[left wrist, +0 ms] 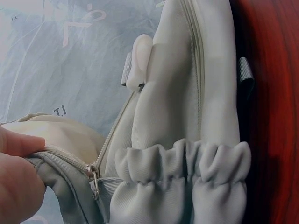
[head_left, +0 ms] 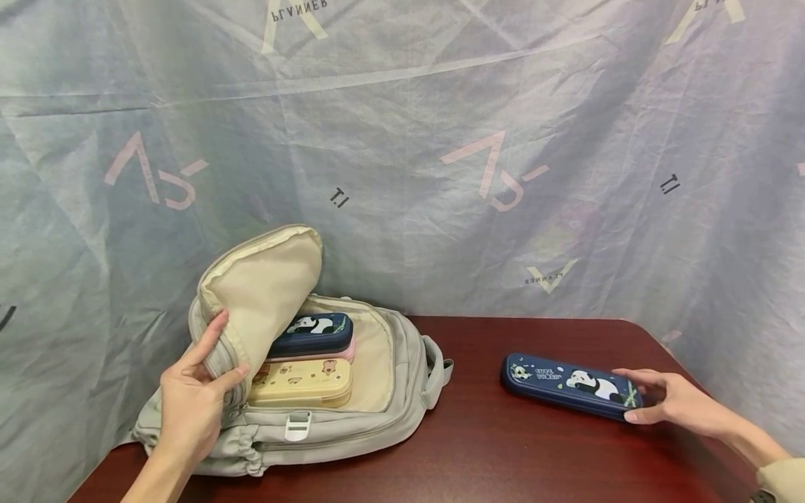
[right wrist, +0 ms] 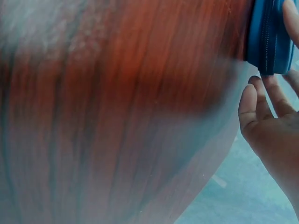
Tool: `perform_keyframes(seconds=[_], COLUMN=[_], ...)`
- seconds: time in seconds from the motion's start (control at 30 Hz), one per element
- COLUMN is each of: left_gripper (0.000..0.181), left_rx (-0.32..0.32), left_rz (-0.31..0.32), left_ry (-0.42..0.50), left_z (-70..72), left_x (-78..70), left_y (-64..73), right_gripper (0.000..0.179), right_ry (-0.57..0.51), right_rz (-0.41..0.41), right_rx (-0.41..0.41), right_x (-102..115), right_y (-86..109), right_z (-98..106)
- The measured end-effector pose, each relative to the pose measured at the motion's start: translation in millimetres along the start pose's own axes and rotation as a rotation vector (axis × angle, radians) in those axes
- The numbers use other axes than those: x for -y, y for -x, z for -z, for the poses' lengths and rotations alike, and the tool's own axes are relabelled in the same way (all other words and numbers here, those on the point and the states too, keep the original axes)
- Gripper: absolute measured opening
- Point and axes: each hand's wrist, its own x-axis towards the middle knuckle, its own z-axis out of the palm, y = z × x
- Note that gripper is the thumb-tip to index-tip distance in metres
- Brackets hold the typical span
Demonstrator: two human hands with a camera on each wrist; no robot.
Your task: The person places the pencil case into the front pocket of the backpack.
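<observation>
My left hand pinches the edge of a backpack's raised front flap, thumb on its cream lining. The light grey backpack lies on its back; inside its pocket sit a yellow pencil case with small bear pictures, a navy panda case and a pink case mostly hidden beneath that. On the right, my right hand grips the end of another navy pencil case with a panda print, thumb on the near side and fingers on the far side. Its zipped side shows in the right wrist view.
The dark red table has a rounded far right corner. A grey printed cloth hangs behind and beside it. The backpack's top handle points right, and a white buckle sits on its near side.
</observation>
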Motion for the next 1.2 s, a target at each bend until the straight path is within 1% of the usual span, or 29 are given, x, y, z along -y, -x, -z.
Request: perform_keyframes(seconds=[0.2, 0.4, 0.5, 0.63, 0.87, 0.97, 1.1, 1.2], left_gripper=[0.085, 0.086, 0.086, 0.086, 0.086, 0.086, 0.086, 0.086], left_rx=[-0.005, -0.007, -0.011, -0.014, -0.019, -0.019, -0.015, -0.012], left_rz=[-0.002, 0.006, 0.014, 0.021, 0.024, 0.022, 0.019, 0.015], left_ry=[0.013, 0.015, 0.009, 0.002, 0.0, 0.004, 0.011, 0.017], left_z=[-0.3, 0.4, 0.7, 0.8, 0.8, 0.4, -0.3, -0.9], left_x=[1.1, 0.8, 0.5, -0.2, -1.5, -1.5, -0.8, -0.3], left_y=[-0.1, 0.6, 0.7, 0.1, -0.1, -0.6, -1.2, -1.5], right_gripper=[0.062, 0.067, 0.068, 0.068, 0.07, 0.07, 0.071, 0.07], right_ry=[-0.058, -0.172, -0.182, -0.162, -0.128, -0.164, -0.241, -0.265], right_rz=[-0.018, -0.058, -0.083, -0.099, -0.072, -0.066, -0.036, -0.02], right_rx=[0.048, 0.127, 0.14, 0.142, 0.131, 0.145, 0.166, 0.165], right_x=[0.7, 5.0, 4.1, 1.2, 2.4, 2.9, 2.6, 1.9], right_y=[-2.5, -9.4, -11.0, -9.6, -11.3, -13.9, -15.8, -15.7], right_z=[-1.5, -3.4, -1.2, 1.6, -0.7, -2.2, -4.2, -5.0])
